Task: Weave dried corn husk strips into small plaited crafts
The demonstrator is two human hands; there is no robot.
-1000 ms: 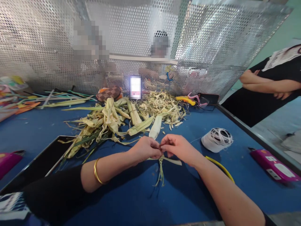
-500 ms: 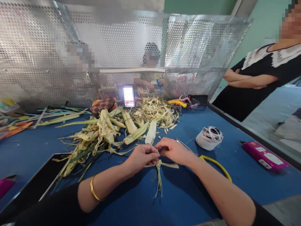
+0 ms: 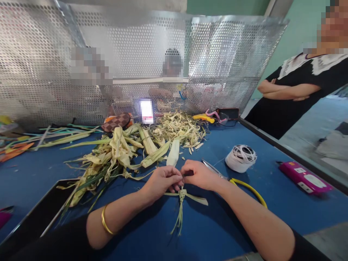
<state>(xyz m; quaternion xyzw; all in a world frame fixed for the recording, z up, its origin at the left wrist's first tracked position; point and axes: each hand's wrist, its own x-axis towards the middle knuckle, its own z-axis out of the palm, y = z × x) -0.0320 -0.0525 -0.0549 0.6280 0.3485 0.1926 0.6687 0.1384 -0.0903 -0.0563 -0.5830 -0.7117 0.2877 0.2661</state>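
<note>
A small braided corn husk figure [image 3: 182, 196] hangs just below my fingertips, with a strip sticking out to each side and thin strands trailing down. My left hand [image 3: 165, 180] is closed in a pinch at its upper end. From the other side my right hand [image 3: 199, 175] pinches there too, fingertips meeting those of the left. The fingers hide exactly which strand is gripped. A broad pale husk [image 3: 173, 153] lies right behind my hands. Scissors with a yellow handle [image 3: 248, 191] lie partly under my right forearm.
A heap of corn husks [image 3: 116, 152] spreads to the left, and shredded husk [image 3: 179, 127] piles behind. White thread [image 3: 241, 158] and a magenta packet [image 3: 306, 177] are on the right. A black tray [image 3: 40, 210] lies left. Behind a perforated metal screen [image 3: 146, 40] people sit; another person [image 3: 293, 90] stands right.
The braided husk figure has tilted a little, its trailing strands swinging left. My fingertips have closed nearer together above it. The whole view has shifted slightly.
</note>
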